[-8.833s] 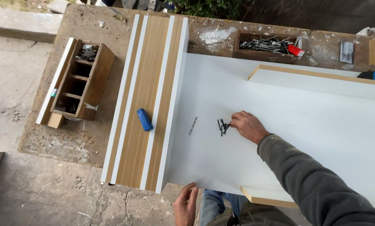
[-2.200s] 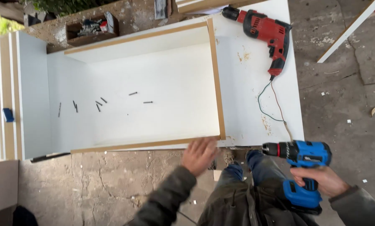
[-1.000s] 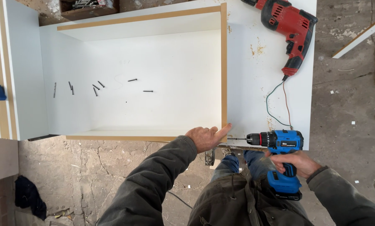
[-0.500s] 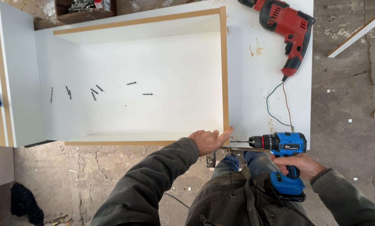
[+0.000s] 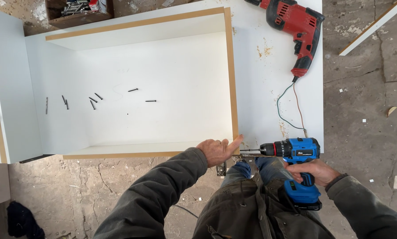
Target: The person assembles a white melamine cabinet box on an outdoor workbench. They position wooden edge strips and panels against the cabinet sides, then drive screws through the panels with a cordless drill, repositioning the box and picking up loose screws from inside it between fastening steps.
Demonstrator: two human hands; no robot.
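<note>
Gripping the blue cordless drill [image 5: 296,170] by its handle, the right hand [image 5: 314,170] is aiming its bit at the white cabinet box [image 5: 132,66] corner. Just beside the bit, the left hand [image 5: 216,151] is pressing there, index finger extended. Beyond, a red corded drill [image 5: 296,26] is lying; loose screws [image 5: 94,99] are scattering inside.

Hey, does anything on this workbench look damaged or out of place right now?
Yes: the red corded drill ends in bare green and orange wires with no plug visible. Dark screws lie scattered loose inside the white cabinet box.

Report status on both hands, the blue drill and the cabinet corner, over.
Right hand grips blue drill, bit at white cabinet near corner. Left hand braces that corner, finger along the edge. Loose screws and red drill lie apart from the bit.
</note>
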